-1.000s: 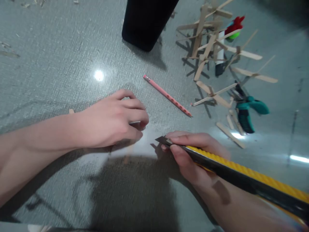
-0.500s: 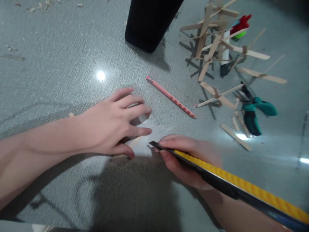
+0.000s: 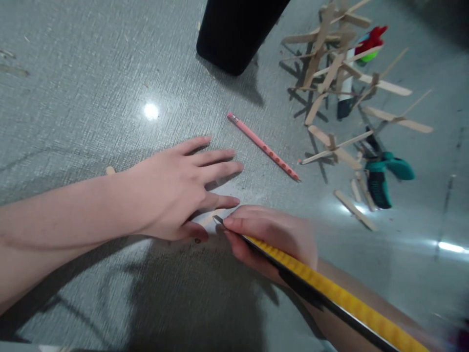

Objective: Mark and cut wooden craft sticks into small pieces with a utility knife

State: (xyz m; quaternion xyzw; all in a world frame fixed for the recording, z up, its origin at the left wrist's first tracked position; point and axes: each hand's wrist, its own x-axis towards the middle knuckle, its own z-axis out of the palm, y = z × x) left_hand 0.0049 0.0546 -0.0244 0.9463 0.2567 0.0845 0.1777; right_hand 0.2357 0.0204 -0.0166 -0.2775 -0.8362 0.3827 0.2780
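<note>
My left hand (image 3: 179, 190) lies palm down with its fingers spread, over a pale sheet (image 3: 234, 193) and part of a light wooden stick (image 3: 212, 215). Another stick end (image 3: 110, 170) peeks out by my left wrist. In my right hand (image 3: 271, 234) is a yellow and black utility knife (image 3: 315, 278), pinched close to its blade. The blade tip is at the stick, between my left thumb and index finger. Whether it touches the wood I cannot tell. A pink pencil (image 3: 264, 146) lies beyond my hands.
A black container (image 3: 238, 36) stands at the top. Crossed wooden stick pieces (image 3: 331, 73) are gathered at the upper right, beside a red object (image 3: 373, 41). Teal-handled pliers (image 3: 379, 183) and a loose stick (image 3: 354, 210) lie on the right of the grey table (image 3: 91, 112).
My right hand has moved left with the knife, bringing the blade close to the stick. My left hand's fingers are stretched flatter. The view has shifted slightly.
</note>
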